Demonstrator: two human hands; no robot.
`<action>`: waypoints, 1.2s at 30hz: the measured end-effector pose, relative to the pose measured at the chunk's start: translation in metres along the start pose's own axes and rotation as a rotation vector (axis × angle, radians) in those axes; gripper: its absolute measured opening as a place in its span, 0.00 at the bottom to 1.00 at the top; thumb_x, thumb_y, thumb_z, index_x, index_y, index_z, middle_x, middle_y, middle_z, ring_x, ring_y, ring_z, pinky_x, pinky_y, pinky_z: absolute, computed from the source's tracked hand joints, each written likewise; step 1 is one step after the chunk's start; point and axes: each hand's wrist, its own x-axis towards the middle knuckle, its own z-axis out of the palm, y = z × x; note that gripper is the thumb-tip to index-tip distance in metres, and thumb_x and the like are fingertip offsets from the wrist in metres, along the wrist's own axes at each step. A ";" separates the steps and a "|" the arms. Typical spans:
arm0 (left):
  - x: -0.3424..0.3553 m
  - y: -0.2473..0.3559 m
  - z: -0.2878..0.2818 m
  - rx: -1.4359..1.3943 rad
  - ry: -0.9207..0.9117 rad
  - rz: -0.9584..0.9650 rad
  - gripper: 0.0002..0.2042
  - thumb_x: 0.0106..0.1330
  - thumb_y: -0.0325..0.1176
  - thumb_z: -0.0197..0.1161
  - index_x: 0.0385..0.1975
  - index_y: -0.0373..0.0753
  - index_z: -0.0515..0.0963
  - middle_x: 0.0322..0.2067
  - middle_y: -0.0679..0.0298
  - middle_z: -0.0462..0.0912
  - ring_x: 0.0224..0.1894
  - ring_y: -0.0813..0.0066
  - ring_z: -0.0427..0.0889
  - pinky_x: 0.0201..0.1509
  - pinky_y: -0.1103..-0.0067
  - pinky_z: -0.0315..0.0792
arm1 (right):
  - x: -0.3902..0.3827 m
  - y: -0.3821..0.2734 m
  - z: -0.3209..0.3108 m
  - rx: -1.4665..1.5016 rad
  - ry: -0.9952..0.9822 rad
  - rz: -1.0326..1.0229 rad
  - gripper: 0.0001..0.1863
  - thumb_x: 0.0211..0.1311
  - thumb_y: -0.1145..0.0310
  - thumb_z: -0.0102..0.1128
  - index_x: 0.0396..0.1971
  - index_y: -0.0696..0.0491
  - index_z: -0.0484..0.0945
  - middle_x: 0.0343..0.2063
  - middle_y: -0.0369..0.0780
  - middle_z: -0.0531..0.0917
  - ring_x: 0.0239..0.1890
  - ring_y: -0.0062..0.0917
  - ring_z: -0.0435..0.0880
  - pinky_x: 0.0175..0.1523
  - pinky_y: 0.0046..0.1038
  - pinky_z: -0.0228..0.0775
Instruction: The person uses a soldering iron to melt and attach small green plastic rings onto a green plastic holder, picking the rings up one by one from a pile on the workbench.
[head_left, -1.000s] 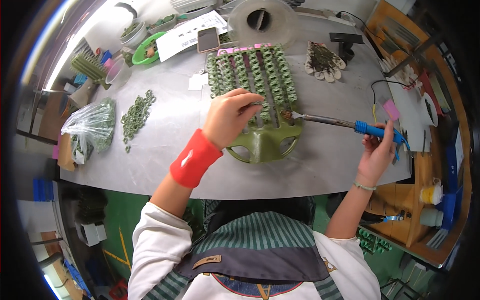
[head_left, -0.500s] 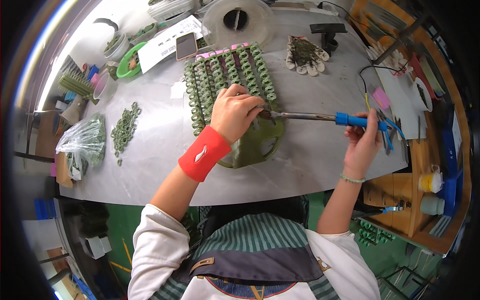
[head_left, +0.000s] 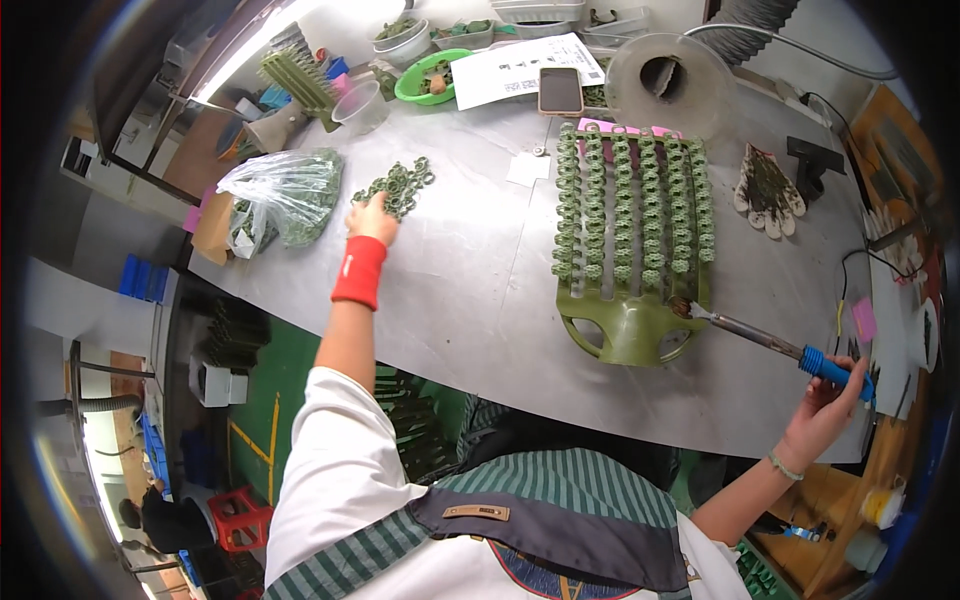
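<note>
My left hand (head_left: 374,218), with a red wristband above it, reaches into the near edge of a loose pile of small green ring-shaped pieces (head_left: 405,182). Its fingers are bent together at the rings; what lies between them is hidden. My right hand (head_left: 828,405) is closed around the blue handle of a soldering iron (head_left: 752,333). The iron's tip touches or lies close over the lower right part of an olive-green rack (head_left: 622,325). Rows of green ringed pieces (head_left: 622,215) run along the rack's long bars.
Left of the pile sits a clear plastic bag (head_left: 290,195) of green pieces. At the back are a green bowl (head_left: 440,78), a paper sheet (head_left: 520,72), a phone (head_left: 560,91) and a round translucent container (head_left: 665,95). A stained glove (head_left: 768,195) lies to the right, beside a black stand (head_left: 815,165).
My left hand has left the rack and moved left to the pile of rings. My right hand still holds the soldering iron near the rack. The whole view has shifted left.
</note>
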 end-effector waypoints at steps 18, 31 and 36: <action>-0.065 0.081 -0.044 -0.567 -0.182 0.447 0.04 0.58 0.28 0.66 0.31 0.36 0.82 0.31 0.61 0.79 0.31 0.67 0.80 0.38 0.75 0.74 | -0.003 -0.004 0.004 -0.024 -0.044 -0.013 0.16 0.63 0.55 0.62 0.29 0.54 0.79 0.26 0.36 0.81 0.18 0.12 0.75 0.22 0.10 0.68; -0.074 0.102 -0.057 -0.562 -0.181 0.737 0.03 0.55 0.26 0.67 0.28 0.40 0.81 0.37 0.65 0.77 0.40 0.64 0.78 0.43 0.73 0.75 | -0.004 -0.009 0.004 -0.010 -0.032 -0.036 0.17 0.64 0.54 0.61 0.27 0.54 0.78 0.25 0.37 0.81 0.16 0.13 0.76 0.20 0.10 0.66; -0.090 0.098 -0.056 -0.774 -0.332 0.609 0.06 0.56 0.26 0.67 0.33 0.40 0.81 0.38 0.63 0.79 0.41 0.67 0.80 0.43 0.76 0.76 | -0.005 -0.009 0.004 -0.006 -0.028 -0.023 0.17 0.64 0.54 0.61 0.27 0.54 0.78 0.25 0.36 0.81 0.16 0.13 0.76 0.20 0.10 0.66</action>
